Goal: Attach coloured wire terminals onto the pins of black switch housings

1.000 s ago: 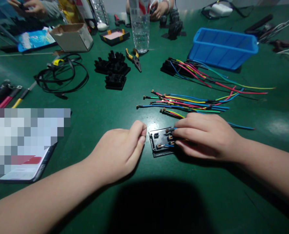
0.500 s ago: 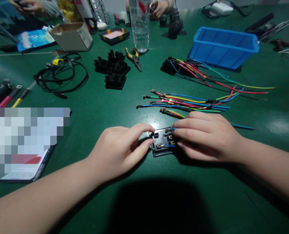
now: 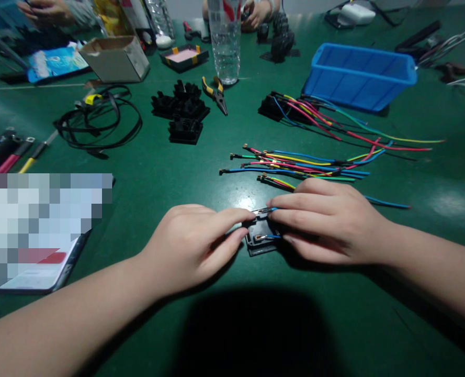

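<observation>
Block [image 3: 264, 229] of black plastic, flat, squarish, with metal terminal [image 3: 260, 237] and blue wire [image 3: 273, 236] showing near its lower edge. On green table [image 3: 169, 180], pinched at left edge between thumb and forefinger of left hand [image 3: 195, 238], gripped at right by curled fingers of right hand [image 3: 334, 222]. Just beyond, loose coloured wires [image 3: 310, 162].

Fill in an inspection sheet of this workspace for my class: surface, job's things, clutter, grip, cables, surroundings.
Surface: green table, shiny.
Job's things: black housing between the hands; loose coloured wires beyond it.
Clutter: pliers, black plastic parts, blue bin, bottle.
Grip: left hand at the housing's left edge, right hand over its right side; exact hold hidden.
Cables: black cable coiled left of the plastic parts.
Surroundings: other people's hands across the table.
</observation>
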A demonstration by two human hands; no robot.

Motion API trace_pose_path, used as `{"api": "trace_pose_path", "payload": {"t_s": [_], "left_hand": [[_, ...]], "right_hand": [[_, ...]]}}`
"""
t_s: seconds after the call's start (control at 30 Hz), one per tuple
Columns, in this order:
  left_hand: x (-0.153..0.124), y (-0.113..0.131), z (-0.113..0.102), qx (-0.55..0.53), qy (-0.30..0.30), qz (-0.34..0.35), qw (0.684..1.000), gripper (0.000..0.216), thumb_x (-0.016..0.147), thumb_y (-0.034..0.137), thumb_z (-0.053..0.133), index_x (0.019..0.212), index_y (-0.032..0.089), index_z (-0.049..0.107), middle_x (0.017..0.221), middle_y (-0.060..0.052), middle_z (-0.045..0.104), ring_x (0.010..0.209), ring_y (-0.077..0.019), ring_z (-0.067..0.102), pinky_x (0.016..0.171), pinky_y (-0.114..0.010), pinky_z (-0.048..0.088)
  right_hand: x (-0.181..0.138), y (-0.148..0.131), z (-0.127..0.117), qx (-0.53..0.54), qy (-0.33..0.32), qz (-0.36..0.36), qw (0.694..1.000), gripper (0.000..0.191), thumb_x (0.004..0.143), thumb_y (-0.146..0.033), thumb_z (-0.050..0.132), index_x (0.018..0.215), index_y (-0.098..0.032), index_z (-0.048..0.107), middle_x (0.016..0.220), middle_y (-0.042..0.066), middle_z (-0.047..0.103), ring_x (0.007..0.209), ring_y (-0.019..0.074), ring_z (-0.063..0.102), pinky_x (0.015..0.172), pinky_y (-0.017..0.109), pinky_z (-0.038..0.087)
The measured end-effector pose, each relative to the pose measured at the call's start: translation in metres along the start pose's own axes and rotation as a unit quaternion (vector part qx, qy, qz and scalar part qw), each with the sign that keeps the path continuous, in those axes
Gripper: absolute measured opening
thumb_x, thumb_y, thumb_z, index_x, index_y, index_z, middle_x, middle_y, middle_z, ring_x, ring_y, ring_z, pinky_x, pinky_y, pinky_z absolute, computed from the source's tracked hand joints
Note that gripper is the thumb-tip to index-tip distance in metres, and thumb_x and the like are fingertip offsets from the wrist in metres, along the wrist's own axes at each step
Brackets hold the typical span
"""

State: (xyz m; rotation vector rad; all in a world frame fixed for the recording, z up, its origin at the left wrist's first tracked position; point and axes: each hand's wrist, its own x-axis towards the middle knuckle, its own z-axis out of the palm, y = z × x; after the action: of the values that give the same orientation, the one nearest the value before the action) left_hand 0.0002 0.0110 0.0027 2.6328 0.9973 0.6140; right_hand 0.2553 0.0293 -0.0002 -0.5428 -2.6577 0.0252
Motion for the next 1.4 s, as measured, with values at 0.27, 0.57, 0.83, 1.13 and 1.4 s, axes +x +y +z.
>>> {"api": "trace_pose_path", "payload": {"t_s": [0.27, 0.57, 0.83, 1.13, 1.4], "left_hand": [[-0.0006, -0.0003, 0.0005, -0.009, -0.001, 0.027, 1.0, 0.029, 0.091, 0.022, 0.053, 0.115, 0.014, 0.067, 0.062, 0.0, 0.066, 0.048, -0.0111, 0.055, 0.05, -0.024, 0.037], [-0.0009, -0.0003, 0.0001, -0.005, -0.007, 0.025, 1.0, 0.029, 0.091, 0.022, 0.053, 0.117, 0.016, 0.065, 0.066, 0.0, 0.068, 0.051, -0.0116, 0.058, 0.052, -0.024, 0.038], [-0.0017, -0.0011, 0.0004, -0.009, -0.013, 0.024, 1.0, 0.03, 0.092, 0.023, 0.052, 0.119, 0.017, 0.063, 0.068, 0.0, 0.068, 0.052, -0.0118, 0.059, 0.053, -0.024, 0.04], [-0.0019, -0.0008, -0.0007, -0.012, -0.018, 0.029, 0.999, 0.035, 0.091, 0.02, 0.052, 0.125, 0.018, 0.058, 0.065, 0.003, 0.065, 0.053, -0.0109, 0.057, 0.054, -0.023, 0.037], [-0.0016, -0.004, 0.0008, -0.013, -0.018, 0.05, 0.999, 0.031, 0.091, 0.017, 0.052, 0.12, 0.017, 0.062, 0.069, 0.0, 0.068, 0.053, -0.0111, 0.055, 0.053, -0.024, 0.035]], "right_hand": [[0.0002, 0.001, 0.0005, 0.021, 0.015, -0.007, 1.0, 0.019, 0.084, -0.022, 0.058, 0.101, -0.014, 0.063, 0.106, 0.009, 0.07, 0.078, 0.0206, 0.053, 0.067, 0.036, 0.048], [-0.0011, 0.0018, -0.0004, 0.055, 0.018, -0.006, 0.998, 0.021, 0.084, -0.018, 0.058, 0.105, -0.015, 0.061, 0.107, 0.009, 0.07, 0.078, 0.0192, 0.05, 0.068, 0.035, 0.046], [-0.0019, 0.0015, -0.0007, 0.077, 0.002, -0.011, 0.997, 0.028, 0.086, -0.028, 0.056, 0.108, -0.013, 0.061, 0.111, 0.009, 0.068, 0.081, 0.0199, 0.05, 0.07, 0.035, 0.045], [-0.0016, 0.0003, 0.0001, 0.068, -0.02, -0.011, 0.997, 0.032, 0.085, -0.033, 0.056, 0.111, -0.014, 0.06, 0.113, 0.01, 0.066, 0.081, 0.0205, 0.049, 0.07, 0.036, 0.043], [-0.0014, 0.0003, -0.0003, 0.047, -0.03, -0.022, 0.998, 0.028, 0.085, -0.031, 0.055, 0.108, -0.018, 0.062, 0.115, 0.011, 0.064, 0.084, 0.0205, 0.052, 0.07, 0.035, 0.043]]}}
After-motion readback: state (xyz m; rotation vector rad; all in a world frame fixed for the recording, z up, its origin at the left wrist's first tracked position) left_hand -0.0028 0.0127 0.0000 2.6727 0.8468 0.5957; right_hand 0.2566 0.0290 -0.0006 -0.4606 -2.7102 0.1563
